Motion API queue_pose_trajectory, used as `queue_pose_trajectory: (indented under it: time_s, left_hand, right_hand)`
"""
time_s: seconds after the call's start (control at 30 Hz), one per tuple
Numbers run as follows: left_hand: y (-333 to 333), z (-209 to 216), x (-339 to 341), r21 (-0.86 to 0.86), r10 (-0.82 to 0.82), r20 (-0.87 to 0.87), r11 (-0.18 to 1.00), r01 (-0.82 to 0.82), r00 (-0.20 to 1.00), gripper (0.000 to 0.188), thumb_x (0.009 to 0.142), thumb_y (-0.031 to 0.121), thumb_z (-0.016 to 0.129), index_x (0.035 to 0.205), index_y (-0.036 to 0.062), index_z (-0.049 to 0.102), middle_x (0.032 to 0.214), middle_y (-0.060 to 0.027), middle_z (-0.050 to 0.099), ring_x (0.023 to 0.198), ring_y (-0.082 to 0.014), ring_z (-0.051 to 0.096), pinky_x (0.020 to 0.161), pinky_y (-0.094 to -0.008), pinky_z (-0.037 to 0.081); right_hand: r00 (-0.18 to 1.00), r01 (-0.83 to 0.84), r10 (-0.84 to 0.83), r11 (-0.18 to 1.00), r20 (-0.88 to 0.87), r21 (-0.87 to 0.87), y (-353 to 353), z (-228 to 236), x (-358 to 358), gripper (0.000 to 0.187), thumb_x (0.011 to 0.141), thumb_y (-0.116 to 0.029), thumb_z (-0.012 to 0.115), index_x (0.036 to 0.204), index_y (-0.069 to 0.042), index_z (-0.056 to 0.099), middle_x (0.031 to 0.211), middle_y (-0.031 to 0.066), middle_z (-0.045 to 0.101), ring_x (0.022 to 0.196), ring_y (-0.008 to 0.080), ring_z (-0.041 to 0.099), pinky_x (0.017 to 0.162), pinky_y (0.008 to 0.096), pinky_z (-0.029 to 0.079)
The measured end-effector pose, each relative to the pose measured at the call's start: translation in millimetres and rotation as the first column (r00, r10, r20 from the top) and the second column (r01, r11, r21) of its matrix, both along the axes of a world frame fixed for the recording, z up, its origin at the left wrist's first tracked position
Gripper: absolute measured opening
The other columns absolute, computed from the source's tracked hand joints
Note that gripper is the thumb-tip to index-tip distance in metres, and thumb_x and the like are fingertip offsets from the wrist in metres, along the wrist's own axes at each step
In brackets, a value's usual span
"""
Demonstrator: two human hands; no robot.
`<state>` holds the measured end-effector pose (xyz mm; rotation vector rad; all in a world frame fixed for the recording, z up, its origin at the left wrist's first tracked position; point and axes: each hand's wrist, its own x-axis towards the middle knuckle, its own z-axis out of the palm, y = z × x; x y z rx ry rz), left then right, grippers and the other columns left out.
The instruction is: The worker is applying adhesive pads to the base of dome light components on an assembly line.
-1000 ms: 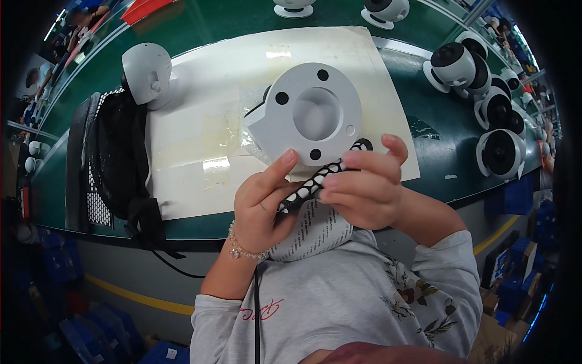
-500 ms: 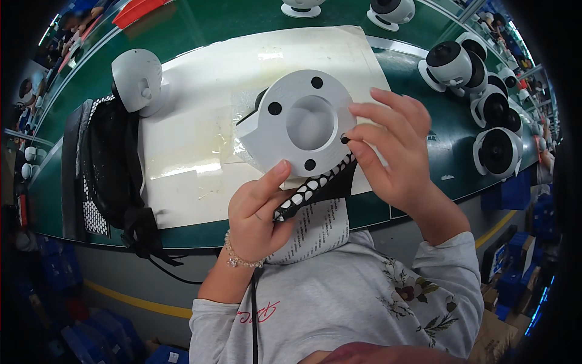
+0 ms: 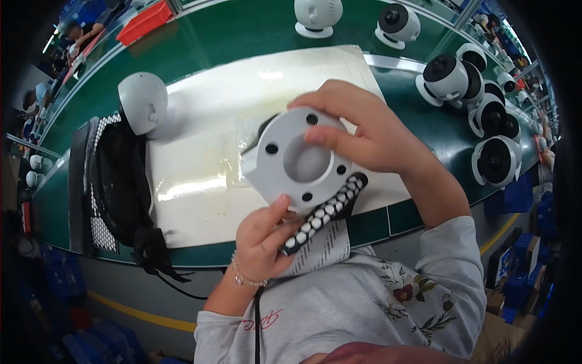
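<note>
Tilted with its flat ring-shaped underside facing me, a white round device base (image 3: 264, 173) has a wide recess in its middle and several small round black pads around the ring. My left hand (image 3: 262, 239) supports its lower edge, thumb on the rim. Those same left fingers also hold a black strip (image 3: 327, 212) dotted with white circles, and printed backing paper (image 3: 330, 242) hangs below it. My right hand (image 3: 373, 133) grips the upper right of the base, thumb over the ring near the top pad and fingers behind. The device's far side is mostly hidden.
Under the work lies a pale board (image 3: 200, 200) on the green table (image 3: 224, 45). A white device shell (image 3: 142, 106) and a black bag (image 3: 115, 176) are at left. Several black-and-white ball-shaped devices (image 3: 497, 161) crowd the right side. A red tray (image 3: 144, 23) sits far left.
My right hand has left the lower right of the ring, where a black pad now sits, and has moved up onto the upper right rim. The dotted strip shows more fully.
</note>
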<state>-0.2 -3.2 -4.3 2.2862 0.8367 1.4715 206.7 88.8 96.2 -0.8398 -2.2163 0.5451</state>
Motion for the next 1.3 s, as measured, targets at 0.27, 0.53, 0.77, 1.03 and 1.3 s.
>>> queue_pose_trajectory:
  time_s: [0.27, 0.53, 0.77, 1.03, 1.3]
  left_hand:
    - [-7, 16, -9, -0.012, -0.125, -0.125, 0.992, 0.124, 0.984, 0.030, 0.058, 0.003, 0.066, 0.088, 0.0043, 0.064, 0.107, -0.0104, 0.054, 0.077, -0.0239, 0.060, 0.062, -0.0344, 0.048]
    - [-2, 14, -15, -0.053, -0.186, -0.073, 0.982, 0.182, 0.980, 0.025, 0.061, 0.010, 0.068, 0.085, 0.0034, 0.064, 0.101, -0.0109, 0.057, 0.066, -0.0239, 0.059, 0.054, -0.0324, 0.047]
    - [-2, 11, -18, -0.121, -0.116, -0.049, 0.987, 0.109, 0.992, 0.027, 0.058, 0.007, 0.064, 0.085, 0.0034, 0.064, 0.101, -0.0094, 0.061, 0.064, -0.0229, 0.059, 0.053, -0.0311, 0.046]
    - [-1, 22, -16, -0.223, -0.180, -0.103, 0.963, 0.153, 0.978, 0.032, 0.055, 0.009, 0.067, 0.086, 0.0009, 0.062, 0.095, -0.0120, 0.061, 0.070, -0.0237, 0.059, 0.059, -0.0319, 0.047]
    - [3, 30, -12, -0.379, -0.159, -0.089, 0.918, 0.114, 0.983, 0.028, 0.063, 0.015, 0.060, 0.084, -0.0029, 0.061, 0.091, -0.0135, 0.064, 0.073, -0.0246, 0.059, 0.065, -0.0333, 0.047]
  right_hand:
    - [0.989, 0.081, -0.046, 0.964, -0.139, 0.255, 84, -2, -30, 0.016, 0.069, -0.005, 0.065, 0.084, -0.004, 0.060, 0.076, 0.0054, 0.053, 0.073, 0.0178, 0.050, 0.065, 0.0294, 0.039]
    - [0.816, 0.237, -0.464, 0.813, 0.346, 0.532, 225, -103, -54, 0.015, 0.079, -0.019, 0.055, 0.088, -0.009, 0.060, 0.093, 0.0047, 0.055, 0.094, 0.0207, 0.052, 0.074, 0.0355, 0.041]
    - [0.774, 0.497, -0.533, 0.846, 0.342, 0.195, 204, -107, -8, 0.043, 0.086, -0.037, 0.047, 0.114, -0.005, 0.052, 0.115, 0.0128, 0.053, 0.106, 0.0275, 0.051, 0.088, 0.0402, 0.040]
    - [0.051, 0.968, -0.946, 0.126, 0.322, 0.218, 231, -121, 193, 0.055, 0.086, -0.050, 0.040, 0.114, -0.004, 0.050, 0.121, 0.0142, 0.048, 0.117, 0.0299, 0.041, 0.094, 0.0480, 0.032]
    - [-0.017, 0.999, -0.867, 0.010, 0.499, 0.052, 268, -106, 232, 0.082, 0.074, -0.073, 0.033, 0.131, -0.013, 0.037, 0.139, 0.0117, 0.029, 0.130, 0.0284, 0.022, 0.099, 0.0577, 0.015]
